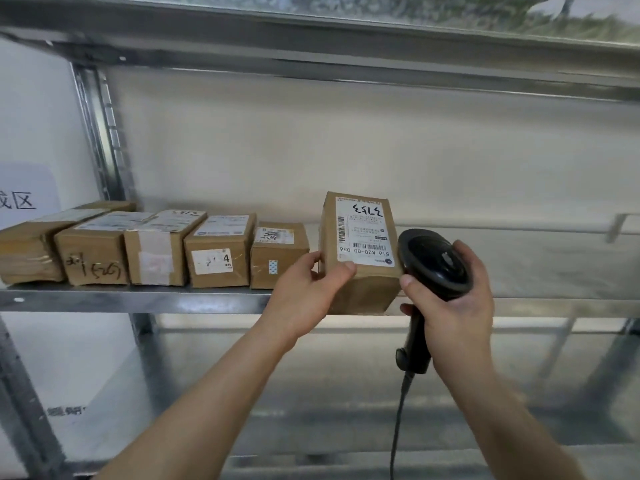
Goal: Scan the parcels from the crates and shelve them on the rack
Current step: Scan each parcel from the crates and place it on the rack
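At shelf (138, 299) front edge, my left hand (304, 282) grips tilted parcel (360, 251); right hand (453, 299) grips scanner (433, 265). Parcel overhangs edge. Releasing early could tip it off.

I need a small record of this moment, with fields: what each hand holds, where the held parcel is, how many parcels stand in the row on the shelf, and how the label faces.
left hand: left hand grips the held parcel at its lower left edge
right hand: right hand holds the black scanner, beside the parcel's right side
held parcel position: tilted at the front edge of the shelf, right of the row
parcels in row: six visible, side by side, leftmost parcel partly cut off
label: faces the camera, handwritten number upside down
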The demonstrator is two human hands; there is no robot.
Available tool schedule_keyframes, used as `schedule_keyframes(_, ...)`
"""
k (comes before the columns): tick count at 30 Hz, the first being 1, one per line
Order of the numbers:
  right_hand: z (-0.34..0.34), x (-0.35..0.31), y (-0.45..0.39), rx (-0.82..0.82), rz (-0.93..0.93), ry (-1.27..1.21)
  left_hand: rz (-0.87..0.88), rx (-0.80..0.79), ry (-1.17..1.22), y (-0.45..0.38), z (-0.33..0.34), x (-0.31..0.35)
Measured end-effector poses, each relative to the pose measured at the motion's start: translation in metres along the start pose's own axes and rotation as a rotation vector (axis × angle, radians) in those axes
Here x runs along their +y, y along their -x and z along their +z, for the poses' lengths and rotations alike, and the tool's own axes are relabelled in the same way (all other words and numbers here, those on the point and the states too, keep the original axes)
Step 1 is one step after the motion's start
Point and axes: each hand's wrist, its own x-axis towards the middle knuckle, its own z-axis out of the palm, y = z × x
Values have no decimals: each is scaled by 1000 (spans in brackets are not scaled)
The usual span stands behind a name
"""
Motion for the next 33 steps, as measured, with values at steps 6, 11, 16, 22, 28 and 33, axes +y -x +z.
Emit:
schedule_keyframes(6,15,16,-22,-103,51,-32,32,141,-339,-9,4,-10)
schedule_keyframes(11,19,30,-31,-122,77,-76,119,320,-606,-17,6,-21)
schedule_keyframes(16,25,35,-39,-118,92,-78,139,395,-627,-24,7,-23)
schedule_keyframes(22,27,45,-52,-147,90,-131,137,448,-644,-34,10,-29)
schedule_keyframes(28,27,46,-60,-175,129,-184,140,455,-663,-39,16,-33)
schedule_keyframes(33,26,47,-63,-187,152,-180,140,458,-644,-41,18,-33)
